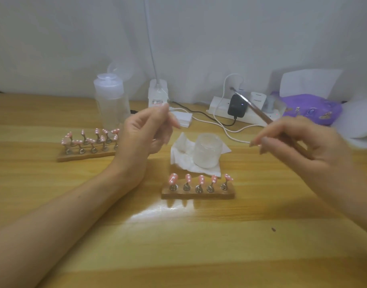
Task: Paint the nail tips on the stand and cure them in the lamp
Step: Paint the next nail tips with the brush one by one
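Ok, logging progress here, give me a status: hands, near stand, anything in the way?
Left hand raised, loosely curled, nothing visible in it. Right hand pinches brush, tip up. Five pink dotted tips on near stand. Jar just behind it.

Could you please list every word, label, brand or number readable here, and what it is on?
No text is legible here.
Sticker on the desk lamp base: red and dark print, too blurred to read.
White adapter in the power strip: short grey word, too small to read.
Purple pack: printed pictures, no readable words.
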`<state>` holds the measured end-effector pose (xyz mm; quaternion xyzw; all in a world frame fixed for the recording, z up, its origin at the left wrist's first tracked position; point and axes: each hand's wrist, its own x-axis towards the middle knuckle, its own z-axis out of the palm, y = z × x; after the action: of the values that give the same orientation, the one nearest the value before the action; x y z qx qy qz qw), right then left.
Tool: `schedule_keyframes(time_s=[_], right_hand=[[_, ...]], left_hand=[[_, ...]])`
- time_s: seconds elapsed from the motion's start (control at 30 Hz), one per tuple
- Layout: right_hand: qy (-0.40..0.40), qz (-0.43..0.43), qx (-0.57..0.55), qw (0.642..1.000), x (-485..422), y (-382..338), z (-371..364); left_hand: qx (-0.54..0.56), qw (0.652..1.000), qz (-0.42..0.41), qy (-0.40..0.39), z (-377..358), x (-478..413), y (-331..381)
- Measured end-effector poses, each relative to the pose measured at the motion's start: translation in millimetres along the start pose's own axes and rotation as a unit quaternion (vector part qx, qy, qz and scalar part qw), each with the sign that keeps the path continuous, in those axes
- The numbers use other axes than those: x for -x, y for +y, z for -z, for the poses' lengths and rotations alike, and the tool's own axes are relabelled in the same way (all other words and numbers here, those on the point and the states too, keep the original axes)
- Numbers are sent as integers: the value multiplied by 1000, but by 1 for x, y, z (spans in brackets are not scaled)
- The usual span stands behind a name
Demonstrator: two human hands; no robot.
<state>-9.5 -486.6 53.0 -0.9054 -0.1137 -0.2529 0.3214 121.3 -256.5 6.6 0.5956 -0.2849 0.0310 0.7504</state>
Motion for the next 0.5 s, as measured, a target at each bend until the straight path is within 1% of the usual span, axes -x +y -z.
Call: schedule_keyframes(time_s=[0.1,0.17,0.2,0.3,0.33,0.43,0.47,0.5], right_hand=[[-17,72,21,997,-15,-26,-8],[-49,103,28,993,-23,-41,-23],[-63,111,30,991,-28,-47,-30],[-93,107,20,990,-37,-57,-47],[-112,105,4,988,-38,-58,-47],[-182,111,-29,977,-31,-47,-40],[-186,96,-33,977,-26,-39,-36],[-172,73,-32,982,-19,-30,-33]], left_hand=[[-41,998,-27,-49,-5,2,8],[-40,996,-8,-74,-9,4,10],[-20,997,14,-78,-10,5,10],[79,989,98,-72,-10,9,14],[94,986,119,-73,-10,9,16],[130,979,143,-68,-5,5,22],[147,976,146,-59,-3,4,25],[163,974,151,-50,-2,3,28]])
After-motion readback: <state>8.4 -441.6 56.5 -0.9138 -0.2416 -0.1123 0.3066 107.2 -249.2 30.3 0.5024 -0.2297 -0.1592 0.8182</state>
